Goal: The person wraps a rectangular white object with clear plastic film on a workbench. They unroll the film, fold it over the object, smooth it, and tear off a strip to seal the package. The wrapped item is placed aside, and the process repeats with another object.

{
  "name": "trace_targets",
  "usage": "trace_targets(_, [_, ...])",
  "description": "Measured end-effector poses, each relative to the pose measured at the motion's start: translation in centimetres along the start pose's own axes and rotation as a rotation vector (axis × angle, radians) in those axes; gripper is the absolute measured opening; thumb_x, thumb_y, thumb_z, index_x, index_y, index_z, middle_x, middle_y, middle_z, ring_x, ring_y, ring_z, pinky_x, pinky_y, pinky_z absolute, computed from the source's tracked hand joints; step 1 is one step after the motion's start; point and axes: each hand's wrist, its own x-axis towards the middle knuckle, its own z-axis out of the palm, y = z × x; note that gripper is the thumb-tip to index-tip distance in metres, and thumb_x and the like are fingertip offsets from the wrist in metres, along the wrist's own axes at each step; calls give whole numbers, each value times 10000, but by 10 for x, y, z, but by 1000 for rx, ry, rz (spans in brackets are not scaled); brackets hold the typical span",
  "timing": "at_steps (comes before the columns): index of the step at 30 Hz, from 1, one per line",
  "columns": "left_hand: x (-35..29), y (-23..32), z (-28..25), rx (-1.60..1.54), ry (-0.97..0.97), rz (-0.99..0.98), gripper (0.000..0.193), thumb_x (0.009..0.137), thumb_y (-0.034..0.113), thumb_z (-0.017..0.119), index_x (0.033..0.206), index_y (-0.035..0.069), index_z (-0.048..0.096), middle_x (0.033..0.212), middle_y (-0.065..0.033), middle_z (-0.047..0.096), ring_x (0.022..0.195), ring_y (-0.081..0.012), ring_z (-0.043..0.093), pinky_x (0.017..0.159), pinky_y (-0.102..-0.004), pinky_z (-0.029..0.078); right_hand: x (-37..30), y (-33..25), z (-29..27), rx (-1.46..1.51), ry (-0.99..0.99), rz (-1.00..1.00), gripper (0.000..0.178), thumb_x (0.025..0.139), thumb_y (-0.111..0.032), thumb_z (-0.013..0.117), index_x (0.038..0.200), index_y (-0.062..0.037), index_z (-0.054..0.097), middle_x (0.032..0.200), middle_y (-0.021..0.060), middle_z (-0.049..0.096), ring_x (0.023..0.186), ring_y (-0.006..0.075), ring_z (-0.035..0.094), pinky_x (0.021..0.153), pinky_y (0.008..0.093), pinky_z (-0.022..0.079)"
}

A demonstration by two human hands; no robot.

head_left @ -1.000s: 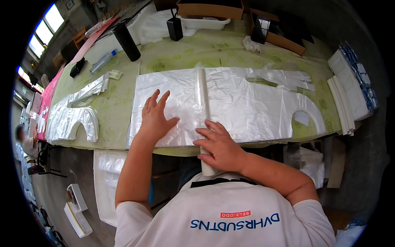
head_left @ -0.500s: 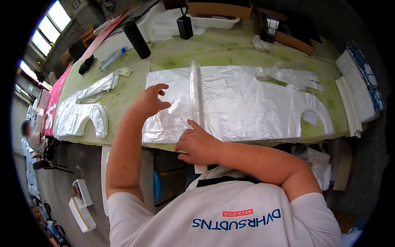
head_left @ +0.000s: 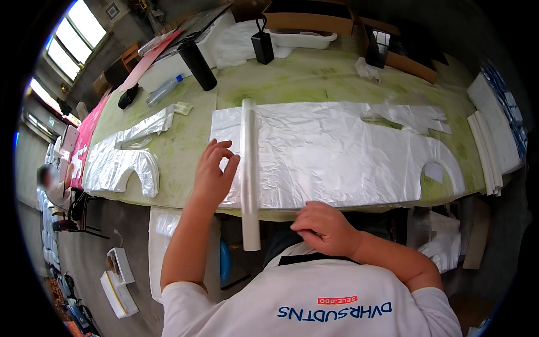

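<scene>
A stack of thin, shiny clear-white plastic sheets (head_left: 337,157), with strap-like cut-outs at its right end, lies flat on the table. Across its left part rests a long pale tube (head_left: 250,185), its near end jutting past the table's front edge. My left hand (head_left: 212,174) is just left of the tube, above the sheets' left end. Its fingers are curved, with a gap between thumb and index finger and nothing visible in it. At the table's front edge, right of the tube, my right hand (head_left: 325,227) has its fingers curled in, with nothing seen in them.
Another folded plastic piece (head_left: 120,163) lies to the left on the green-stained tablecloth (head_left: 292,78). Farther back are a clear bottle (head_left: 164,90), a black cylinder (head_left: 197,66), a black box (head_left: 262,48) and a cardboard tray (head_left: 309,17). White rolls (head_left: 485,151) lie right. A person (head_left: 56,194) sits far left.
The tube has shifted left across the sheets. My right hand has come off it and drawn back toward me. My left hand has come nearer, its fingers more curled. The view has shifted slightly.
</scene>
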Motion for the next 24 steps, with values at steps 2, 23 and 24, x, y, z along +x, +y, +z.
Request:
trace_targets(2, [-21, 9, 2, -38, -146, -46, 379, 931, 176, 697, 1273, 70, 574, 1490, -205, 494, 1451, -429, 366, 1180, -499, 322, -11, 3, -2, 3, 7, 26, 186, 788, 5, 720, 963, -56, 698, 907, 108, 673, 869, 311, 638, 797, 408, 521])
trace_targets(23, [-92, -44, -31, -59, -23, -456, 809, 864, -28, 572, 1597, 27, 232, 1584, -216, 369, 1479, -315, 354, 1203, -370, 284, -32, 11, -14, 49, -16, 146, 176, 810, 0, 712, 977, -55, 718, 934, 102, 704, 867, 294, 666, 787, 375, 538])
trace_targets(24, [-91, -39, -37, -88, -1, -483, 800, 865, -26, 576, 1591, 24, 245, 1574, -226, 381, 1468, -329, 372, 1193, -370, 302, -33, 11, -16, 41, -9, 151, 179, 809, 2, 712, 978, -54, 718, 934, 103, 705, 867, 295, 666, 788, 374, 539])
